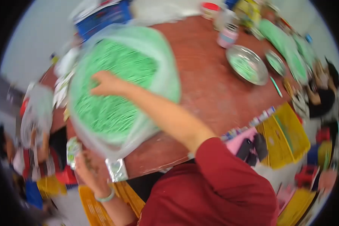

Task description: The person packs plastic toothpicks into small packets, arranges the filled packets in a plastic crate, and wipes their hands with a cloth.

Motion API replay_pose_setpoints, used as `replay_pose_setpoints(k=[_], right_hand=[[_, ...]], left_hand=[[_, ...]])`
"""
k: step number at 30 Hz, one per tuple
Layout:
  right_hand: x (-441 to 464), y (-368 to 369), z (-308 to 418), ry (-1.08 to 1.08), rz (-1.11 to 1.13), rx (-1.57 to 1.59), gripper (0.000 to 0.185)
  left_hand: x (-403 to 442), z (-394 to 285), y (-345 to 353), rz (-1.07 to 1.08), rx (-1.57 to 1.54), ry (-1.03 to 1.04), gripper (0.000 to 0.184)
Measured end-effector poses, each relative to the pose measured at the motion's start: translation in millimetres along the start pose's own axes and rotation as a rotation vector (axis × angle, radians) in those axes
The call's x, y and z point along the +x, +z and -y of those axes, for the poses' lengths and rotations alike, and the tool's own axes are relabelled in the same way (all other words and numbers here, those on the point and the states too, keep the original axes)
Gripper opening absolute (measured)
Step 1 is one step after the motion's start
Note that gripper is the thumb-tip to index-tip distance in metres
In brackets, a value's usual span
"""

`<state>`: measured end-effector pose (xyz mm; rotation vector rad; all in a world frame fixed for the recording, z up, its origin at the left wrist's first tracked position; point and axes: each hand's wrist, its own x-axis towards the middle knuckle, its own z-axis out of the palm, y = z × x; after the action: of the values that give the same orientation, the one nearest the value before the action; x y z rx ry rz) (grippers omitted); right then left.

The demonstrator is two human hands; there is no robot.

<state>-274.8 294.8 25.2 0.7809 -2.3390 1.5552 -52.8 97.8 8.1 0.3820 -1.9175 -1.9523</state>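
Note:
A large clear plastic bag (165, 71) stands open on the table, filled with thin light-green sticks (120, 60). Over these sticks is my right hand (107, 83), its thumb and fingers apart and somewhat blurred; no stick shows clearly between them. Down at the table's near left edge, my left hand (87, 171) holds a small packet (73, 152) with green and white print upright at its fingertips. Another small shiny packet (116, 169) lies on the table edge, between my left hand and the bag.
On the red table (203, 75) are a metal bowl (261, 77) with green sticks, a smaller bowl (275, 63), a pink bottle (228, 35) and a red-lidded tub (210, 10). A blue crate (103, 19) stands behind. Yellow crates (286, 139) sit alongside. Other people sit at left and right.

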Motion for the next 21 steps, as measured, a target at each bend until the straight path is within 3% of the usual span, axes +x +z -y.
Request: replay_pose_setpoints(k=[2, 3, 4, 6, 9, 12, 15, 18, 21], right_hand=[[-28.5, 0.7, 17.4, 0.06, -0.033, 0.4, 0.022], [-49.4, -4.7, 23.1, 0.142, -0.059, 0.519, 0.021], [-57.6, -13.5, 27.9, 0.171, -0.086, 0.624, 0.019], [-72.8, -29.4, 26.5, 0.186, -0.159, 0.796, 0.018], [-96.7, -54.9, 27.6, 0.16, -0.193, 0.913, 0.018], [-116.9, -67.5, 24.4, 0.164, -0.164, 0.76, 0.017], [-129.8, -78.9, 19.8, 0.162, -0.273, 0.803, 0.019], [-124.8, -74.6, 6.1, 0.14, -0.349, 0.516, 0.022], [-120.7, -69.6, -8.5, 0.06, -0.318, 0.424, 0.024]], left_hand=[[3.5, -7.3, -9.5, 0.357, -0.382, -0.075, 0.016], [-0.9, -4.1, 1.8, 0.461, -0.182, 0.148, 0.024], [42.9, 26.3, -20.1, 0.645, -0.52, 0.014, 0.043], [6.4, -15.6, 53.4, 0.407, -0.633, -0.12, 0.046], [-6.1, -25.3, 115.3, 0.464, -0.711, -0.117, 0.052], [6.6, -18.0, 145.7, 0.702, -0.79, -0.126, 0.05], [9.6, -13.5, 170.4, 0.974, -0.826, -0.15, 0.044], [18.6, -6.0, 180.3, 0.963, -0.844, -0.204, 0.043], [14.3, -4.7, 189.7, 0.916, -0.793, -0.216, 0.042]])
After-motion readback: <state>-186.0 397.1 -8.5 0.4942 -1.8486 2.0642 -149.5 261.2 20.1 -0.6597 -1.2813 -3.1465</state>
